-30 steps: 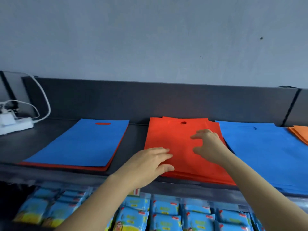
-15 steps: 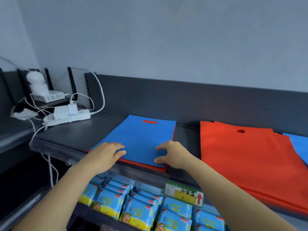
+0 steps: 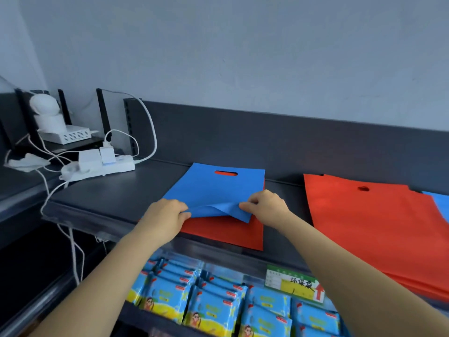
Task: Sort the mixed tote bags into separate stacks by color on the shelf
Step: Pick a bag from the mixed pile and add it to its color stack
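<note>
Both hands, flat on the blue tote bag (image 3: 213,188) half a second ago, now pinch its near edge and lift it, so the fabric buckles into a fold between them and more of the red tote bag (image 3: 226,235) beneath shows. The left hand (image 3: 167,215) grips the near left corner between thumb and curled fingers; the right hand (image 3: 264,206) pinches the edge further right, just short of the drooping near right corner. The far half of the blue bag lies flat on the red one, and red shows through its handle cut-out. Both bags sit on the dark shelf (image 3: 109,193), left of centre. To the right, apart from them, lies a stack of red tote bags (image 3: 379,229), with the edge of another blue bag (image 3: 441,203) at the frame's right border. On the shelf's far left a white power strip (image 3: 102,167) holds plugged-in adapters and cables, with a white router (image 3: 73,136) behind it. Below the shelf front hangs a green and yellow price label (image 3: 295,285) above rows of blue snack packets (image 3: 211,310)
</note>
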`<state>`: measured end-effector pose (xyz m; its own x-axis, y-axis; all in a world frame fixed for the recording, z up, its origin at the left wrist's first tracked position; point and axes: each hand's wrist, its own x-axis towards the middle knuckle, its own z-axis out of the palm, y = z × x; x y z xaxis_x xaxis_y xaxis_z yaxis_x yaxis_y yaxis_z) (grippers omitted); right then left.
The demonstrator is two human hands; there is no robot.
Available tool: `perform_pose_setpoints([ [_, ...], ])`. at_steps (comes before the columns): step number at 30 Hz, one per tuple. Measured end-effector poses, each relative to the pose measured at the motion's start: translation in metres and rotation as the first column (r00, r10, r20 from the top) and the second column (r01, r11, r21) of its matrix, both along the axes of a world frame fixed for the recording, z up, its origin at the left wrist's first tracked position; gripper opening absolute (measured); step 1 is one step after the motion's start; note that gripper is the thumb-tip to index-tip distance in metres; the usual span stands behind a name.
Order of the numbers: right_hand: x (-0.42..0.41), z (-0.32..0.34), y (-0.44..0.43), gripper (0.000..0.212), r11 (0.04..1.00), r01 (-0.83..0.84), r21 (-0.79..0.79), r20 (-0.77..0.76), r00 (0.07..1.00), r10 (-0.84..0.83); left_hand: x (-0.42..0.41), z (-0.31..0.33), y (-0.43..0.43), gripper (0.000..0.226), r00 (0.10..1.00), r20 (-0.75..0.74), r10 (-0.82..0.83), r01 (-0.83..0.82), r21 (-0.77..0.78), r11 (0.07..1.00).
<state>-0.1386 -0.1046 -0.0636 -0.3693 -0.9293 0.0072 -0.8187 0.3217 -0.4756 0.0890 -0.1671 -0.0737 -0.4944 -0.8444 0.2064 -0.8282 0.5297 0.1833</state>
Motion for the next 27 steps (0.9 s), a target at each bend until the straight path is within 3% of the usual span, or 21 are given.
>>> perform_pose_setpoints([
  [2, -0.004, 0.003, 0.001, 0.044, 0.992, 0.074, -0.099, 0.238, 0.97, -0.048, 0.003, -0.003, -0.005, 0.043, 0.999, -0.041, -0.012, 0.01, -0.033, 0.999],
  [4, -0.007, 0.01, 0.005, 0.06, 0.971, 0.22, -0.096, 0.483, 0.863, -0.148, 0.008, -0.007, -0.008, 0.042, 0.994, -0.094, -0.053, 0.046, -0.073, 0.996],
  [6, -0.01, 0.019, 0.012, 0.039, 0.976, 0.214, 0.037, 0.715, 0.677, -0.176, 0.007, -0.011, -0.005, 0.036, 0.978, -0.18, -0.102, 0.073, -0.162, 0.984],
  [8, -0.008, 0.026, 0.019, 0.02, 0.982, 0.181, 0.058, 0.822, 0.549, -0.15, 0.002, -0.014, 0.005, 0.026, 0.947, -0.275, -0.167, 0.083, -0.293, 0.952],
  [9, -0.01, 0.026, 0.017, 0.022, 0.979, 0.203, 0.006, 0.818, 0.563, -0.122, -0.002, -0.014, 0.011, 0.02, 0.926, -0.322, -0.196, 0.084, -0.332, 0.94],
  [11, -0.017, 0.026, 0.014, 0.05, 0.957, 0.249, -0.151, 0.708, 0.702, -0.071, -0.011, -0.011, 0.022, 0.011, 0.902, -0.38, -0.204, 0.075, -0.328, 0.942],
  [13, -0.023, 0.036, 0.025, 0.069, 0.921, 0.233, -0.312, 0.59, 0.807, -0.005, -0.021, -0.007, 0.03, 0.017, 0.908, -0.366, -0.202, 0.081, -0.319, 0.944],
  [16, -0.041, 0.056, 0.059, 0.071, 0.845, 0.181, -0.503, 0.426, 0.903, 0.06, -0.043, -0.004, 0.045, 0.026, 0.916, -0.331, -0.226, 0.107, -0.343, 0.933],
  [20, -0.082, 0.067, 0.116, 0.065, 0.781, 0.211, -0.588, 0.38, 0.924, 0.036, -0.091, 0.0, 0.078, 0.025, 0.907, -0.304, -0.292, 0.18, -0.347, 0.92],
  [27, -0.194, 0.056, 0.226, 0.063, 0.737, 0.356, -0.574, 0.377, 0.914, -0.149, -0.201, 0.013, 0.162, 0.037, 0.855, -0.241, -0.46, 0.36, -0.363, 0.86],
])
